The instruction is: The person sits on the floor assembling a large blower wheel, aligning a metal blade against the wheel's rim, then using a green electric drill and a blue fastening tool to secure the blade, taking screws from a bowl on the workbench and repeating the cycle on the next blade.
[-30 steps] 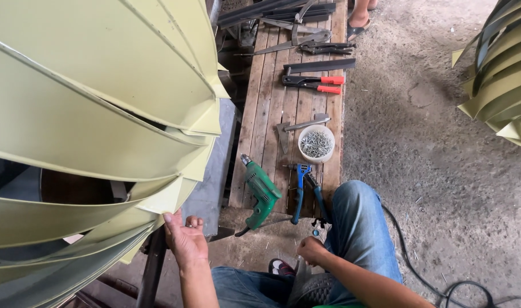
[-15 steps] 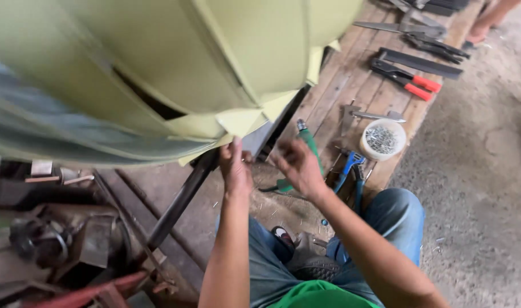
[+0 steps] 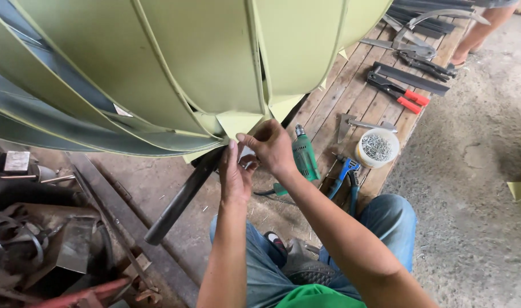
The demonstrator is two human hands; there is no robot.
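**Two hands at the lower edge of a pale green vaned metal shell**

A seated person in blue jeans works at the bottom rim of a large rounded shell built of overlapping pale yellow-green sheet-metal vanes, which fills the upper left of the head view. The vanes are long, curved strips with raised folded seams between them; each ends at the rim in a small triangular tab. The shell hangs over a dark round bar that slopes down toward the lower left.

The right hand has its fingers curled and pinched at one such tab, thumb and forefinger closed on its lower edge. The left hand rises just beside it, fingers together and pointing upward, fingertips at the same tab; whether it grips the metal cannot be told from this angle.

On the wooden plank bench to the right lie a green electric drill, a white tub of small metal fasteners, a blue-handled hand tool, red-handled snips and further dark metal shears near the far end. Another person's leg shows at the top right. Scrap metal pieces are heaped at the lower left.
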